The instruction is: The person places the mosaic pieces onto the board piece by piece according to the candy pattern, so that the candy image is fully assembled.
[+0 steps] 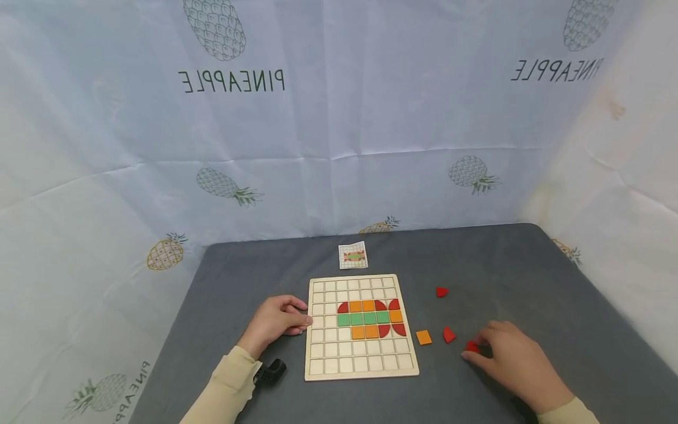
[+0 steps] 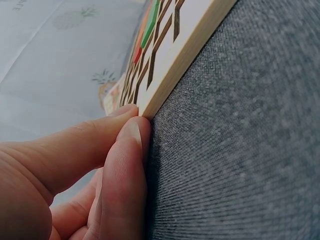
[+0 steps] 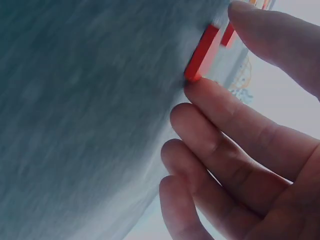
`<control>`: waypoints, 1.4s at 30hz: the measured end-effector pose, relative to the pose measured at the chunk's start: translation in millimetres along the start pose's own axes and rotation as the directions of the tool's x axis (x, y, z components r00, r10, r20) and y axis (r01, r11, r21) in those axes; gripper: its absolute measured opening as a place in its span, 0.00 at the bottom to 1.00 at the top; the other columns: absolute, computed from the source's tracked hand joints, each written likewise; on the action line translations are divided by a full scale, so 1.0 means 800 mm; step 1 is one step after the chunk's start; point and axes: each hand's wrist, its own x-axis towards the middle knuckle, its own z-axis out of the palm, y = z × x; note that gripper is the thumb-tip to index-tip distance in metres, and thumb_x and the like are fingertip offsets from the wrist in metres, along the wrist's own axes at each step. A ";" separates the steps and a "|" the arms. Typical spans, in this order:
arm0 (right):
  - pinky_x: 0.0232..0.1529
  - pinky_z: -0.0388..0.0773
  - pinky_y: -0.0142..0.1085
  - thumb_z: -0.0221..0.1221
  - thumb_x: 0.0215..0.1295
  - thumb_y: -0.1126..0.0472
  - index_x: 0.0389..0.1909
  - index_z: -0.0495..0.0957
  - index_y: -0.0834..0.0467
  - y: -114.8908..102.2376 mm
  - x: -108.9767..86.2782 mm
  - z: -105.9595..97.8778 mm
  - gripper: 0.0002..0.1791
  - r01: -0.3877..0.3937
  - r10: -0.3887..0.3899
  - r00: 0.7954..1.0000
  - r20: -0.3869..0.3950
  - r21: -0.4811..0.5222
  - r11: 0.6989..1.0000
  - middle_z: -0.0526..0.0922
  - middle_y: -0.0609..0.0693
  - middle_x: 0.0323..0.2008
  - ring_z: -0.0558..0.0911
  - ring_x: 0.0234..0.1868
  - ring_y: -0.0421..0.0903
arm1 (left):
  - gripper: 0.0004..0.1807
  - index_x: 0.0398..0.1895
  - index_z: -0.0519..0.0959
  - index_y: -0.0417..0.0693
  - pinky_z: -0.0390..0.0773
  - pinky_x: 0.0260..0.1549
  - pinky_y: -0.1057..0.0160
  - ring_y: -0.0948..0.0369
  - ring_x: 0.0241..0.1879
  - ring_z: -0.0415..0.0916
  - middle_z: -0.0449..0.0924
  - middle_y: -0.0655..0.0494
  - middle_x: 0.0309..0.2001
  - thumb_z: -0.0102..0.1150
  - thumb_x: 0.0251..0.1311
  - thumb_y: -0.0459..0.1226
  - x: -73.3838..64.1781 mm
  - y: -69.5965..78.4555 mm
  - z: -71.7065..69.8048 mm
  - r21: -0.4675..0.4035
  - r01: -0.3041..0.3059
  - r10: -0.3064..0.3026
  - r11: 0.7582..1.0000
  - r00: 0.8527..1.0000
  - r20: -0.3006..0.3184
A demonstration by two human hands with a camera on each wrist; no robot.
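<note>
On the dark tabletop lies a wooden grid board point(image 1: 345, 348), holding orange squares, green squares point(image 1: 357, 318) and red quarter-circle tiles point(image 1: 399, 330). My left hand point(image 1: 272, 324) is at its left edge, where thumb and finger pinch the wooden rim point(image 2: 165, 92). To the right of the board, my right hand point(image 1: 516, 356) is over a loose red tile point(image 3: 202, 52). The index fingertip meets one end of that tile, while the thumb stays apart from it in the right wrist view.
Two more loose red tiles point(image 1: 449, 335) lie between board and right hand, one farther back. A loose orange square point(image 1: 424, 337) sits close to the board's right edge. Behind the board is a small pattern card point(image 1: 353, 255). Pineapple-print cloth point(image 1: 328, 118) surrounds the table.
</note>
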 end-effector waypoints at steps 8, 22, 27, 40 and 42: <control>0.34 0.84 0.42 0.83 0.53 0.47 0.31 0.86 0.45 0.001 0.006 0.003 0.14 -0.010 0.009 0.999 0.038 0.020 1.000 0.81 0.40 0.33 0.79 0.36 0.40 | 0.19 0.49 0.86 0.40 0.92 0.35 0.61 0.60 0.30 0.88 0.88 0.48 0.33 0.83 0.56 0.35 0.002 -0.002 0.001 -0.006 0.003 -0.003 1.000 1.000 0.000; 0.33 0.82 0.39 0.83 0.53 0.50 0.31 0.87 0.46 -0.042 0.039 -0.007 0.13 0.181 -0.181 0.982 -0.054 -0.005 0.983 0.80 0.38 0.32 0.76 0.37 0.38 | 0.19 0.49 0.86 0.40 0.92 0.35 0.61 0.59 0.31 0.89 0.87 0.48 0.33 0.83 0.56 0.34 0.002 -0.002 0.000 -0.004 0.005 -0.005 1.000 1.000 -0.014; 0.32 0.81 0.33 0.83 0.55 0.51 0.31 0.87 0.46 -0.100 0.069 -0.003 0.12 0.274 -0.270 0.958 -0.095 0.027 0.961 0.82 0.39 0.34 0.75 0.38 0.37 | 0.20 0.49 0.86 0.41 0.92 0.34 0.62 0.60 0.30 0.89 0.87 0.48 0.33 0.84 0.54 0.34 0.003 0.001 -0.001 -0.003 0.006 -0.006 1.000 1.000 -0.002; 0.32 0.76 0.29 0.79 0.59 0.54 0.29 0.88 0.49 -0.217 0.111 0.032 0.08 0.537 -0.528 0.842 -0.107 0.078 0.840 0.80 0.41 0.29 0.74 0.34 0.37 | 0.21 0.49 0.86 0.41 0.92 0.35 0.62 0.61 0.29 0.88 0.87 0.49 0.32 0.84 0.54 0.35 0.005 -0.003 0.003 0.011 0.012 -0.012 1.000 1.000 -0.012; 0.31 0.74 0.28 0.79 0.59 0.55 0.28 0.88 0.49 -0.225 0.112 0.035 0.08 0.551 -0.542 0.834 -0.106 0.079 0.831 0.78 0.39 0.28 0.72 0.33 0.37 | 0.20 0.49 0.86 0.41 0.92 0.35 0.62 0.61 0.30 0.89 0.87 0.49 0.32 0.84 0.54 0.35 0.006 -0.003 0.003 0.014 0.010 -0.010 1.000 1.000 -0.009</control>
